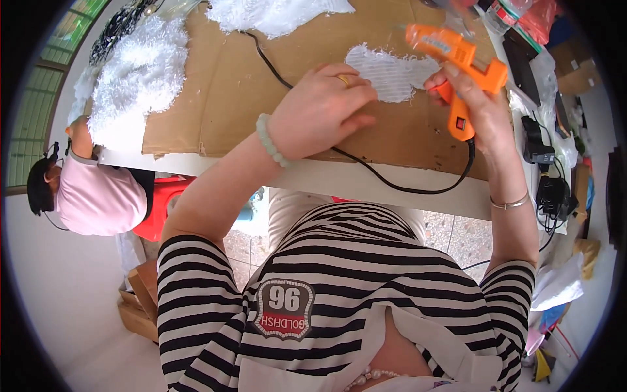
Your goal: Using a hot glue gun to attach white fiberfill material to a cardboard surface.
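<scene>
A white table filled the upper part of the room, with one brown cardboard sheet laid over it, its near edge stopping short of the table's. One co-worker in a pink shirt sat beyond the left side. Three areas of white shaggy fabric showed: one large heap at left, one spread at the far edge, and one small ragged-edged white cloth piece on the cardboard between the person's two hands. Brown cardboard showed between heap and left hand, and between the small piece and the far fabric; dark items crowded the right side.

The left hand reached in with bent wrist, its fingers curled and parted beside the cloth piece's left edge; whether they touched it could not be told. The right hand, forearm raised, had its fingers wrapped around the handle of one orange plastic glue gun, nozzle toward the far left. One black cord hung from the handle and looped along the near edge, passing behind the left hand.
</scene>
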### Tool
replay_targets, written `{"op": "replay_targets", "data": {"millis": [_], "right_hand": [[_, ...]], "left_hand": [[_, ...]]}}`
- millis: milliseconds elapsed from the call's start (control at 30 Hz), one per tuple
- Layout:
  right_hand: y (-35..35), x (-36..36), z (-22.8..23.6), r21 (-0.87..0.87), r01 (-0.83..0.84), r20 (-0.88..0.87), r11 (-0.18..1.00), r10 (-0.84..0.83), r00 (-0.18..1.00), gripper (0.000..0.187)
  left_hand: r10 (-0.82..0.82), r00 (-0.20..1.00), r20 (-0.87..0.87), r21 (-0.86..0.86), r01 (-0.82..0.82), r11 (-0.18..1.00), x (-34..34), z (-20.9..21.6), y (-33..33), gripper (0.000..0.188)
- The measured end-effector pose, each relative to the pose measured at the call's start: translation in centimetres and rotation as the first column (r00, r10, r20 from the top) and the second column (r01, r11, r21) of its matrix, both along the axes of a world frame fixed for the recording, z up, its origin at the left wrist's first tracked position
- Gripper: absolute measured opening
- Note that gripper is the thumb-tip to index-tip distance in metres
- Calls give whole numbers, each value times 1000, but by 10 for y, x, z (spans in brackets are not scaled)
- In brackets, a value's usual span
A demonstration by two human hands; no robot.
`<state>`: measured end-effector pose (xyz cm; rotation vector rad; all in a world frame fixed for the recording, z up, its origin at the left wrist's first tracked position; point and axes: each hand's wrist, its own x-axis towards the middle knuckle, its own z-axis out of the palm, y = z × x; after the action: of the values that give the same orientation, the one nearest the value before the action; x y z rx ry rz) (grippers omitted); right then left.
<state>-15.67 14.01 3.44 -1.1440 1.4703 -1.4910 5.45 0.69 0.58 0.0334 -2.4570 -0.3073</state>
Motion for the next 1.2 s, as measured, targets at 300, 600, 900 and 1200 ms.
{"op": "replay_targets", "data": {"millis": [300,600,900,1200], "right_hand": [[-15,29,-6,141,-18,-210,990,48,977,26],[-24,35,-7,297,68,-230,952,2,973,24],[-29,30,-12,284,124,-181,951,-74,981,23],[-31,27,-11,321,94,-239,942,-16,971,22]], "left_hand": [[-47,971,233,-202,96,975,-2,-6,-2,26],[-63,953,295,-103,98,990,3,-11,-8,33],[-66,965,253,-126,100,987,3,-14,-8,37],[-86,964,253,-139,124,982,4,-16,-3,39]]}}
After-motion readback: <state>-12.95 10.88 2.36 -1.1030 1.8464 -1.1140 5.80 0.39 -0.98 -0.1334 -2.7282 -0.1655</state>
